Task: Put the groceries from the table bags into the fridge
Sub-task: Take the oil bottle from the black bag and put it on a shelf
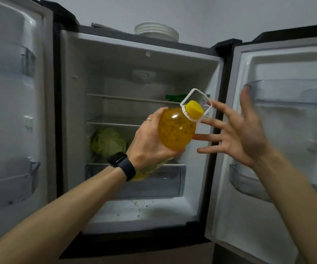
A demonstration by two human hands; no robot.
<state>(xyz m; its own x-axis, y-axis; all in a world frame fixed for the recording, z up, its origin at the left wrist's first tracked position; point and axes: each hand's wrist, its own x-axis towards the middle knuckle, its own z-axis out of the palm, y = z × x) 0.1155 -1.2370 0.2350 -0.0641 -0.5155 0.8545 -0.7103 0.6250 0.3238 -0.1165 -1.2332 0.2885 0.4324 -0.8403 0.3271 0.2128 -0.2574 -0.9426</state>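
My left hand [150, 141] grips a clear bottle of yellow liquid [176, 130] by its body, tilted with the yellow cap [194, 109] and white carry handle up and to the right. The bottle is held in front of the open fridge [127, 61]. My right hand [237, 132] is spread open just to the right of the bottle, fingers straight, fingertips close to its side. Inside the fridge a green cabbage [108, 141] lies under the lower glass shelf, and a green packet [174, 97] sits on the upper shelf at the right.
Both fridge doors stand wide open: the left door [11, 111] and the right door [287, 119], each with clear bins. A clear drawer [165, 183] sits low in the fridge. A stack of white plates [156, 31] rests on top.
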